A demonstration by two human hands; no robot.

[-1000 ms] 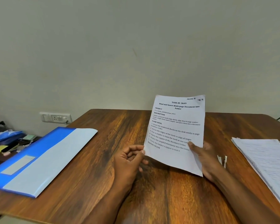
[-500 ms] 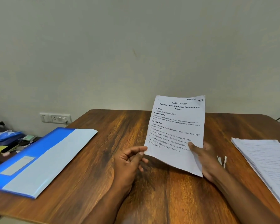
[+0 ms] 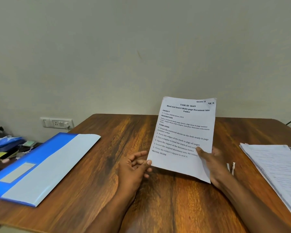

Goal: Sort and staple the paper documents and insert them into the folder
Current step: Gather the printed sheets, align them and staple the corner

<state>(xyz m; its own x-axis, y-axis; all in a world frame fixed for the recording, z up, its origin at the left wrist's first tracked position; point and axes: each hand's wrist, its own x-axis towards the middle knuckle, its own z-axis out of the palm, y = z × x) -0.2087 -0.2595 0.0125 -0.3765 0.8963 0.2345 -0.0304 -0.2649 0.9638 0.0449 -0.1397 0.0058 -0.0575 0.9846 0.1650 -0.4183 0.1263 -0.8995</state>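
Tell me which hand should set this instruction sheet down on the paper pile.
Right, probably. The right hand already pinches the instruction sheet, and the paper pile lies on its side. The left hand only touches the sheet's edge, nearer the blue folder.

The brown wooden table (image 3: 107, 165) has a smooth, slightly shiny top with dark grain lines, the flat blue plastic folder (image 3: 40, 165) looks smooth and glossy, and the white printed paper sheet (image 3: 183, 132) and the white paper stack (image 3: 275, 165) look matt.
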